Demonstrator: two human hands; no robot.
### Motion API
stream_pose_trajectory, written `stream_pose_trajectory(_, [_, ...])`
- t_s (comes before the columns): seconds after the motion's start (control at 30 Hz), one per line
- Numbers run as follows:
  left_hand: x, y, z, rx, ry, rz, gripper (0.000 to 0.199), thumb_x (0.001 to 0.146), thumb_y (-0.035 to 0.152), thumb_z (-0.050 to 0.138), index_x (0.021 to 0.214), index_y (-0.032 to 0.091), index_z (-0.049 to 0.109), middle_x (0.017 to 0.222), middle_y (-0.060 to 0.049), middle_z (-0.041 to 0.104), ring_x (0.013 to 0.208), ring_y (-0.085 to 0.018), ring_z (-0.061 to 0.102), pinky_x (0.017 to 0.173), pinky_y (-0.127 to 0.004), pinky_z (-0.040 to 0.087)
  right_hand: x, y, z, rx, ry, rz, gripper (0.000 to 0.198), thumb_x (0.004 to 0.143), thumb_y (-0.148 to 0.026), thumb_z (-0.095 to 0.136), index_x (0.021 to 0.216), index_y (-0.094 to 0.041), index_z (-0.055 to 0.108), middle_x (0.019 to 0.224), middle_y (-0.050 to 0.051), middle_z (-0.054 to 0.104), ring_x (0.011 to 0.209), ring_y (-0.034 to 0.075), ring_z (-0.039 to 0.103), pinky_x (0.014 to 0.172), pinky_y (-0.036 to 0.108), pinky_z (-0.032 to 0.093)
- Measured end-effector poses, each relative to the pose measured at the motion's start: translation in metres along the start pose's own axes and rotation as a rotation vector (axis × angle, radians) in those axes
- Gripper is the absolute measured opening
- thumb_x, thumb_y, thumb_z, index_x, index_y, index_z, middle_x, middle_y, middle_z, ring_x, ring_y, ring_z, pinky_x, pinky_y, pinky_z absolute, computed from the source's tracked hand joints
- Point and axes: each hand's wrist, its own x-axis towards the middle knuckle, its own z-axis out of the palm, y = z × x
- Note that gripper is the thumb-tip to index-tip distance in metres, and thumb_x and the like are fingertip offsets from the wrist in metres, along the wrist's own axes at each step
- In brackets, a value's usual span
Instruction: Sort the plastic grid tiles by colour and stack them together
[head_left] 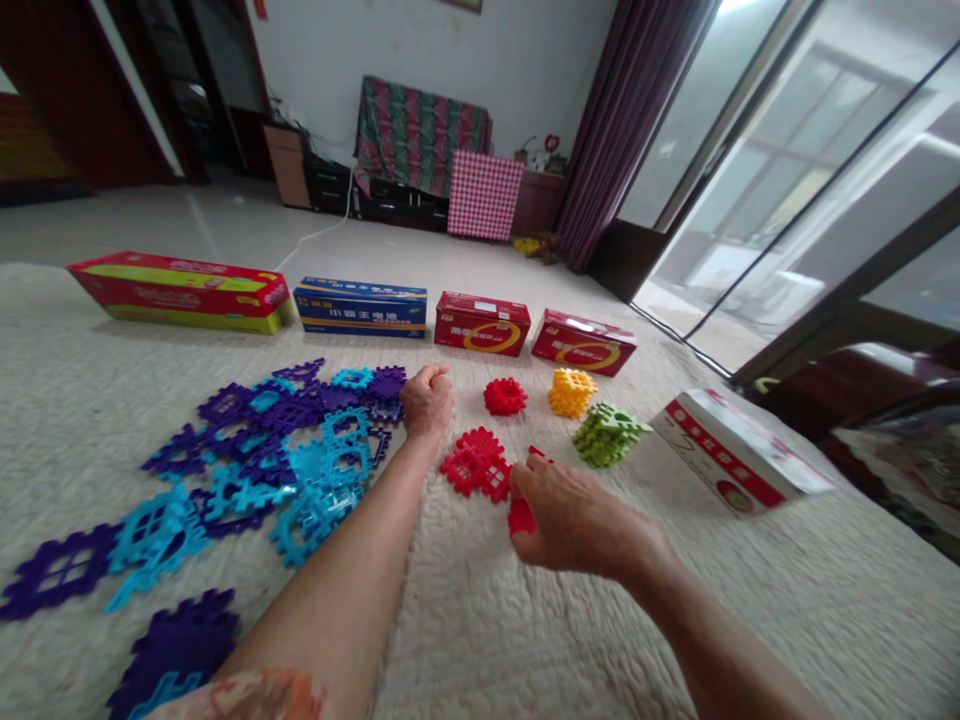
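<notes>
My left hand (427,402) is closed in a fist, beside a stack of purple interlocking plates (388,384). Its fingers face away, so anything inside them is hidden. My right hand (566,515) pinches a red interlocking plate (521,517) low over the cloth, its thumb and fingers covering part of it. Just left of that hand lie more red plates with window cutouts (477,464). Beyond them are a red stack (505,397), a yellow stack (572,392) and a green stack (609,434).
Loose purple and light blue plates (345,462) are scattered on the left. Along the back stand a long red-and-green box (184,292), a blue box (361,308) and two red boxes (482,323). A white-and-red box (739,450) stands at right, on the quilted cloth (480,640).
</notes>
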Motion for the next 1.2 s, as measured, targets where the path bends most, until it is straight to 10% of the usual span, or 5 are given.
stream_pose_trajectory(0.53, [0.002,-0.003,0.001,0.06,-0.001,0.018,0.034,0.075,0.02,0.043,0.096,0.019,0.07,0.078,-0.004,0.072,0.064,-0.016,0.066,0.061,-0.026,0.05,0.096,0.061,-0.023,0.173,0.496,-0.069,0.034,0.073,-0.027,0.063,0.104,-0.015,0.057,0.101,0.01,0.057,0.086,0.019,0.053,0.078,0.031,0.042])
stream_pose_trajectory(0.97, [0.002,-0.004,0.002,0.081,0.005,0.024,0.034,0.076,0.018,0.044,0.094,0.02,0.072,0.079,-0.004,0.073,0.066,-0.017,0.067,0.062,-0.027,0.051,0.098,0.07,-0.011,0.242,0.597,-0.179,0.029,0.076,-0.02,0.058,0.105,-0.017,0.06,0.107,0.01,0.06,0.094,0.021,0.057,0.085,0.036,0.045])
stream_pose_trajectory(1.2, [0.003,-0.005,0.003,0.091,0.01,0.022,0.034,0.076,0.017,0.045,0.095,0.02,0.072,0.08,-0.004,0.073,0.069,-0.017,0.067,0.063,-0.026,0.051,0.061,0.039,-0.007,0.307,0.349,-0.363,0.029,0.077,-0.013,0.055,0.104,-0.018,0.063,0.1,0.005,0.066,0.088,0.016,0.06,0.082,0.03,0.046])
